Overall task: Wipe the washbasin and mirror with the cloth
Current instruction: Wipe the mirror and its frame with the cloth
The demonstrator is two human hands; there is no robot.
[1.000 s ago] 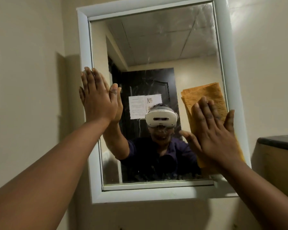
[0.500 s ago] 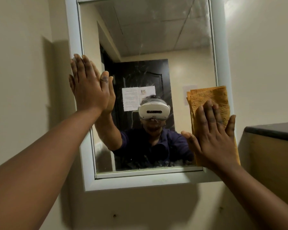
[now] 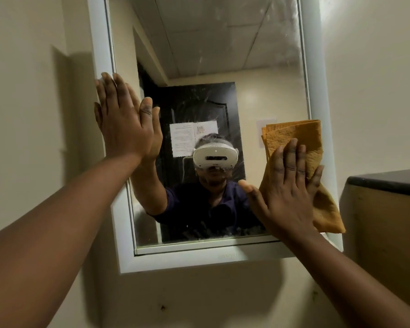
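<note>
A white-framed mirror (image 3: 206,259) hangs on the cream wall ahead; its glass shows streaks near the top right. My left hand (image 3: 121,124) lies flat and open against the mirror's left frame edge and glass. My right hand (image 3: 287,188) presses a folded orange cloth (image 3: 296,136) flat against the lower right of the glass and the right frame. The cloth's lower corner hangs over the frame. The washbasin is out of view.
A cabinet or ledge with a dark top (image 3: 386,183) juts out at the right, close to the mirror's lower right corner. Cream wall (image 3: 199,299) runs below the mirror, and a wall corner (image 3: 59,91) stands at the left.
My right hand has slid the cloth down the right side of the mirror. The view has dropped, so the mirror sits higher in frame. My left hand stays on the left frame.
</note>
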